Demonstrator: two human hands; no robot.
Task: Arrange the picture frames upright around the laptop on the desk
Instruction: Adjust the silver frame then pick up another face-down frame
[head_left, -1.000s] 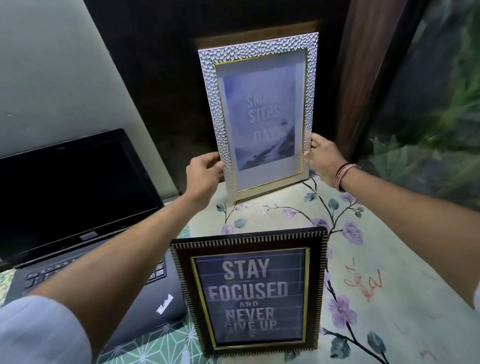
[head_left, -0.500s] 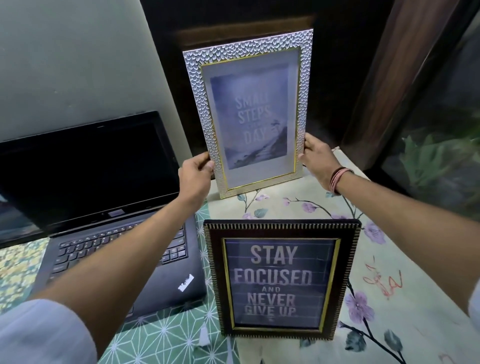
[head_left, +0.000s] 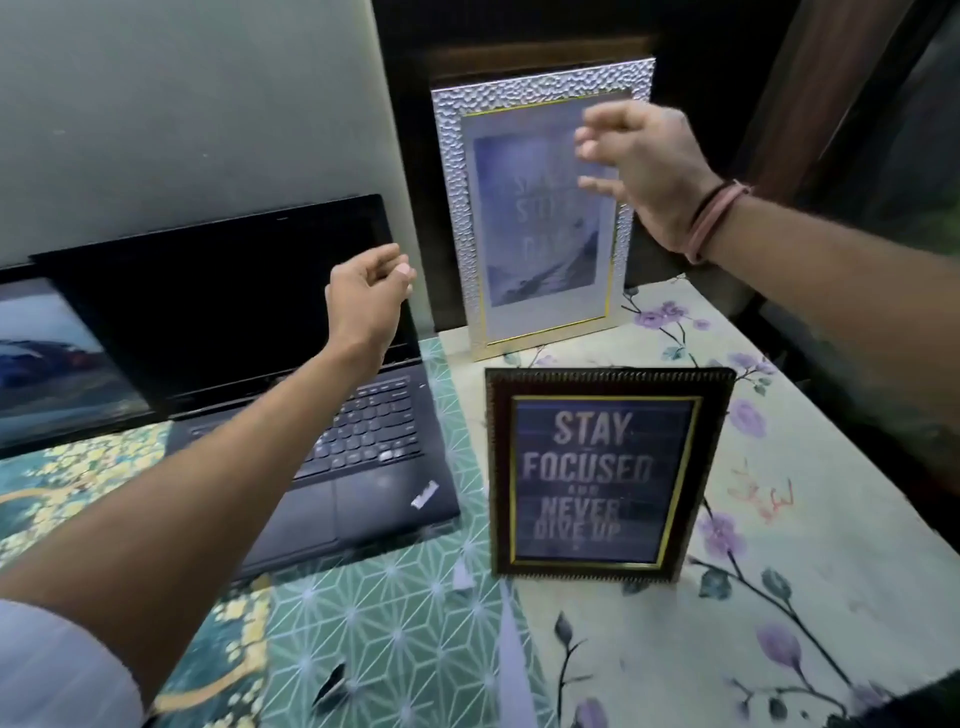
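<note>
Placement step, approx. done: silver frame stands upright on desk behind dark frame, both right of laptop. Left hand and right hand hang clear, fingers loosely curled, gripping nothing. Next: prob. check the frame's steadiness.

The laptop is set at the desk's left; right of it, one frame is stood behind another.

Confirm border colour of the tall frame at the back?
Silver, hammered texture, thin gold inner trim on the tall frame; head view.
</note>
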